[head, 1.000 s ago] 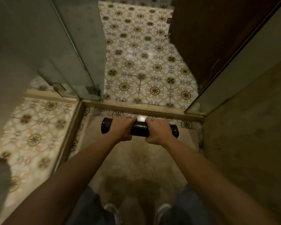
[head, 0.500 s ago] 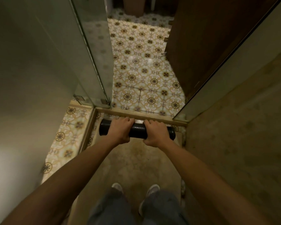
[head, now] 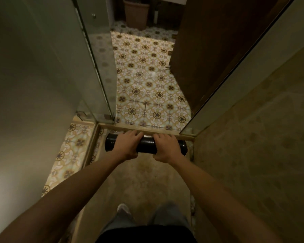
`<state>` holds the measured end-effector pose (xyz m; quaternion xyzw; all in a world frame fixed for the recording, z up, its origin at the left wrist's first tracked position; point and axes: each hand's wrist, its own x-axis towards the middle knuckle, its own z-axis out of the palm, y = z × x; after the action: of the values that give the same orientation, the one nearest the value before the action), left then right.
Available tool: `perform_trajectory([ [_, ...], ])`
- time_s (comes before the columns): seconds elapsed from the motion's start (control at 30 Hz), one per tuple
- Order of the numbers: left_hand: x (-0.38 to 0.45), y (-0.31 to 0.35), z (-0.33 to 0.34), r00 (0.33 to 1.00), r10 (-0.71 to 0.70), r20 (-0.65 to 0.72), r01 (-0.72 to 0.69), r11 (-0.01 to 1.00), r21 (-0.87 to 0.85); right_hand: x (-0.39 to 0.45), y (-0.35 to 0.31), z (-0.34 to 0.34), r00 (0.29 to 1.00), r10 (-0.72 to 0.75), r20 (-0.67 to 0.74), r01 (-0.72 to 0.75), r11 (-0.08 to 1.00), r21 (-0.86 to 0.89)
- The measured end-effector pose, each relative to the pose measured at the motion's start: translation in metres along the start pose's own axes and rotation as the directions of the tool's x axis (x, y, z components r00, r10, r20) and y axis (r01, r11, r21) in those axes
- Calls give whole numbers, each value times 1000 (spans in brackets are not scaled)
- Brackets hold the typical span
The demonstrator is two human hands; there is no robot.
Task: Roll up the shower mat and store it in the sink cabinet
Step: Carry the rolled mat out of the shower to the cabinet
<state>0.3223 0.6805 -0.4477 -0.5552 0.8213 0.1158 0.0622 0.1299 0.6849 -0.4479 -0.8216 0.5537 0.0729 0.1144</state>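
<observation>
Hands: left (head: 128, 145), right (head: 166, 147), gripping one rolled mat (head: 146, 144).

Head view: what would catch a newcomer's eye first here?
A black rolled mat at centre, gripped by the left hand and the right hand just before the shower threshold. Beyond it, the bright patterned floor tiles run toward a pot at the top.

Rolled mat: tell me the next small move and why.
Probably lift the rolled mat over the threshold onto the patterned tile floor. It looks fully rolled, the left hand and right hand both have a grip on it, and no cabinet is in view.
</observation>
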Motion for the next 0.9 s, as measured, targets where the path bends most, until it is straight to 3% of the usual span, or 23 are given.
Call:
perform_trajectory([
  [0.3, 84, -9, -18, 999, 51, -3, -51, 999, 8, 63, 55, -21, 999, 19, -26, -20, 1000, -22],
  [0.7, 316, -32, -82, 1000, 6, 7, -6, 1000, 29, 254, 201, -89, 999, -39, 1, 39, 999, -14],
  [0.9, 397, -59, -113, 1000, -16, -20, 16, 1000, -9, 339, 242, -122, 998, -66, -13, 65, 996, -57],
])
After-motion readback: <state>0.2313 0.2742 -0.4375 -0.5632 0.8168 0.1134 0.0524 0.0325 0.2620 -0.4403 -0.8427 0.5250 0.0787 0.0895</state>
